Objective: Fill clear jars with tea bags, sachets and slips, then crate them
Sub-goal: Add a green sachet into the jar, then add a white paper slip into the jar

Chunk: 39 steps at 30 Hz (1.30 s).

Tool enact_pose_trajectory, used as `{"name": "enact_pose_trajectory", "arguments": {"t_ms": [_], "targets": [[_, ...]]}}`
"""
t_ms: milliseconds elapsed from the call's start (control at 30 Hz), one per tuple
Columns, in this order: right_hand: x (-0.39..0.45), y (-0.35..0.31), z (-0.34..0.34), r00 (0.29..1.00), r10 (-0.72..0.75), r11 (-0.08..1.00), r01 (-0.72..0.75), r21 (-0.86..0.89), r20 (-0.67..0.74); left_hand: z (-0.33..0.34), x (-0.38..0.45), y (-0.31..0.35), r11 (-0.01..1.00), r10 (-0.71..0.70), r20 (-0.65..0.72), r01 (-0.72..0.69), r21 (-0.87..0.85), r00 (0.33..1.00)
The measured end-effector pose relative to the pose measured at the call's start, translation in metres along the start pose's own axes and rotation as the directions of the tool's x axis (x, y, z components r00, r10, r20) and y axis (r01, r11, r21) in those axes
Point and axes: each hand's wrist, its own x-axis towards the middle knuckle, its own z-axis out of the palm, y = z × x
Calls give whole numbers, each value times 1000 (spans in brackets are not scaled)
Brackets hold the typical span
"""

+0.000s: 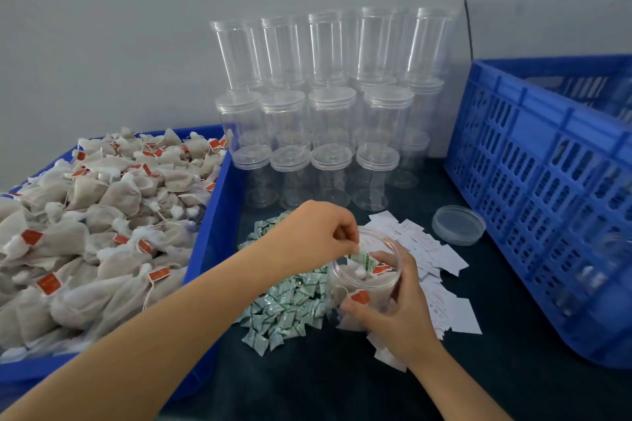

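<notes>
Grey wall, dark tabletop [342, 383] | left hand [318, 232] pinches sachet [362, 258] | right hand [396, 311] grips jar [369, 280]

L hand [318, 232] pinches w/ fingertips curled down; R hand [396, 314] cupped, fingers wrapped, both forearms extended.

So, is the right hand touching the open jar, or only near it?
Touching. The head view shows the right hand wrapped around the open jar, its fingers curled against the clear wall, while the left hand pinches a green sachet at the mouth.
</notes>
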Motion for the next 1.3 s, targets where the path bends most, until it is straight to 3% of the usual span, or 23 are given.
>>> {"name": "enact_pose_trajectory", "arguments": {"t_ms": [267, 367, 433, 733, 933, 1167, 1300], "targets": [[-4, -5, -16, 1000, -5, 1000, 5, -6, -28, 13, 10, 17, 974, 90, -56, -76, 213, 994], [-9, -5, -29, 999, -2, 1000, 2, -9, -47, 7, 28, 22, 994, 100, -197, -88, 69, 975], [-12, -3, -39, 997, -17, 999, 14, -41, -78, 10, 43, 19, 997, 22, -258, -42, -71, 966], [-22, 1, -70, 980, -82, 991, 61, -118, -183, 92, 118, -23, 931, -321, -125, 289, -223, 939], [-24, 4, -75, 975, -70, 992, 46, -117, -212, 126, 141, -36, 912, -386, -48, 374, -169, 921], [-30, 7, -78, 974, -30, 990, -2, -142, -223, 130, 147, -40, 907, -413, -61, 405, -119, 908], [-30, 9, -81, 974, -20, 990, -12, -140, -226, 131, 149, -41, 901, -405, -63, 387, -195, 912]]}}
